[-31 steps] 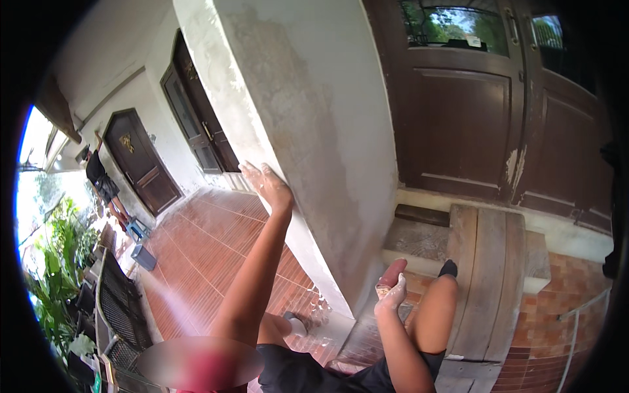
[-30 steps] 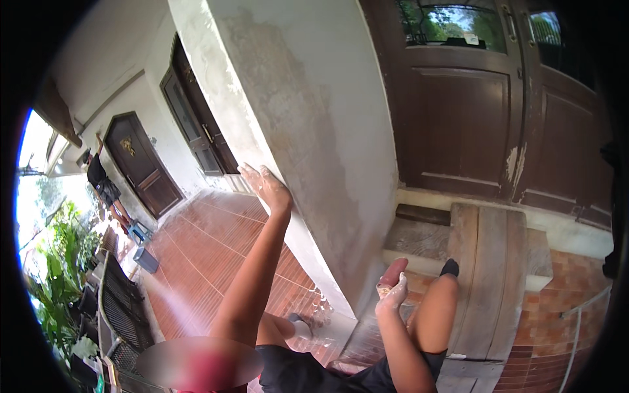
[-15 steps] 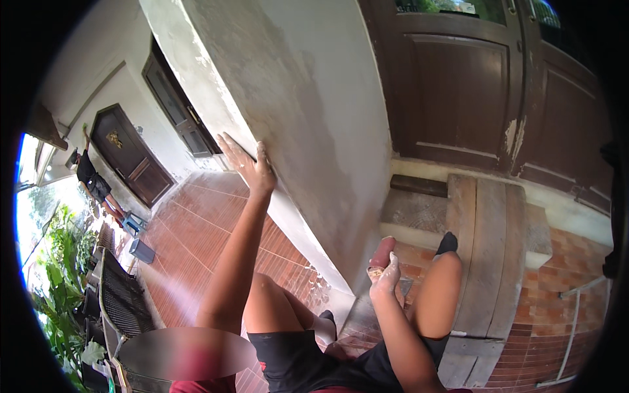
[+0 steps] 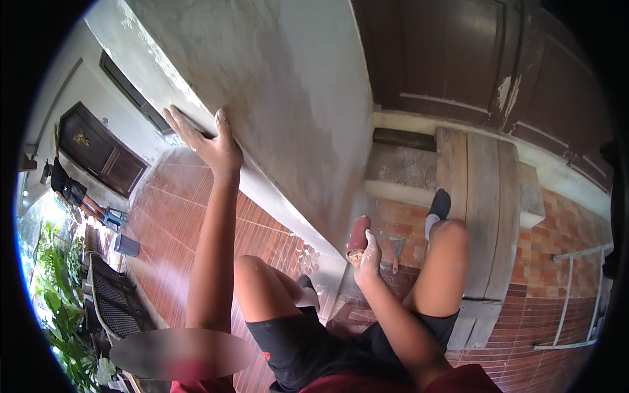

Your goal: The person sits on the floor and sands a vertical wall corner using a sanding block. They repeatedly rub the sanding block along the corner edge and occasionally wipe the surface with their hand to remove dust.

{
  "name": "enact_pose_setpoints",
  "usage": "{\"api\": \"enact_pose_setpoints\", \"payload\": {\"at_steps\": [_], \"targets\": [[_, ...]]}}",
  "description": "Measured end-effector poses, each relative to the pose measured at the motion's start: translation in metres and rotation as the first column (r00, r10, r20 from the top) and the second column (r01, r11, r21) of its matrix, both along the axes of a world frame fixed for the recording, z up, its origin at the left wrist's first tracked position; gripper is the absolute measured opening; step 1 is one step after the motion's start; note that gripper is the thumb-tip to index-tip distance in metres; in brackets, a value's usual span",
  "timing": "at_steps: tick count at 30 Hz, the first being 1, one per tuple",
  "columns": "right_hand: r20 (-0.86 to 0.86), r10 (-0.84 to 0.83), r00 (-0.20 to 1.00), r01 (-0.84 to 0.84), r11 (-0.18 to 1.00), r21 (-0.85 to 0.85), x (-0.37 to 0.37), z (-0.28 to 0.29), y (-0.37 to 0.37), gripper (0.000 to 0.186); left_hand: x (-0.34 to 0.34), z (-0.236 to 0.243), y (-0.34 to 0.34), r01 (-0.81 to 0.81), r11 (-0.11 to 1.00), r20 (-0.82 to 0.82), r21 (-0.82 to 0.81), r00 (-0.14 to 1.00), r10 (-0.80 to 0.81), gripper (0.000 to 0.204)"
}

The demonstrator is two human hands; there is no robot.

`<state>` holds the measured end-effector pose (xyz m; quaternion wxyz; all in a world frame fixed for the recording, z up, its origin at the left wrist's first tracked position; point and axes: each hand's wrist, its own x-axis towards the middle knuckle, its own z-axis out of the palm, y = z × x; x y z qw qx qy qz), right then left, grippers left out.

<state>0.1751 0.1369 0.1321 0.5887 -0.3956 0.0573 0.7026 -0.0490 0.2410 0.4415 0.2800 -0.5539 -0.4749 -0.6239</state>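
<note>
My left hand [image 4: 208,145] rests against the edge of a plastered pillar [image 4: 288,98], thumb and fingers spread apart, with white dust on the fingertips. Nothing is in it. Low beside the pillar's foot, my right hand [image 4: 371,257], also dusty, is closed around a sanding block wrapped in dark red sandpaper [image 4: 360,232]. A light-coloured end of the block shows near the palm. Just right of that hand, a putty knife [image 4: 396,252] lies by the step. Grey patches and flaking paint mark the pillar.
A wooden plank bench [image 4: 481,196] stands right of my raised knee, below brown panelled doors [image 4: 452,52]. At far right is a metal rack [image 4: 570,295]. Leftward are a woven chair [image 4: 118,288], a grey bin [image 4: 126,245], a blue stool [image 4: 114,218] and another person [image 4: 65,187].
The view has tilted downward, so the scene sits higher. My left thumb and fingers are spread wider on the pillar edge. The putty knife now shows more; the right hand keeps its hold.
</note>
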Motion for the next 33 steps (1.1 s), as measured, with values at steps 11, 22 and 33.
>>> {"api": "enact_pose_setpoints", "payload": {"at_steps": [11, 22, 33], "targets": [[0.15, 0.02, 0.988, -0.009, 0.998, -0.069, 0.004, -0.005, 0.006, 0.036, 0.006, 0.0, -0.006, 0.071, 0.997, 0.05, 0.022, 0.996, -0.072, 0.104], [0.342, -0.08, 0.936, 0.103, 0.993, -0.051, 0.033, -0.031, 0.033, 0.048, 0.088, -0.312, -0.221, 0.442, 0.582, 0.589, -0.683, 0.804, 0.08, 0.057], [0.469, -0.008, 0.883, -0.038, 0.995, 0.088, 0.047, -0.056, 0.015, 0.065, 0.126, -0.444, -0.297, 0.242, -0.462, 0.4, -0.854, 0.871, -0.284, 0.048]]}}
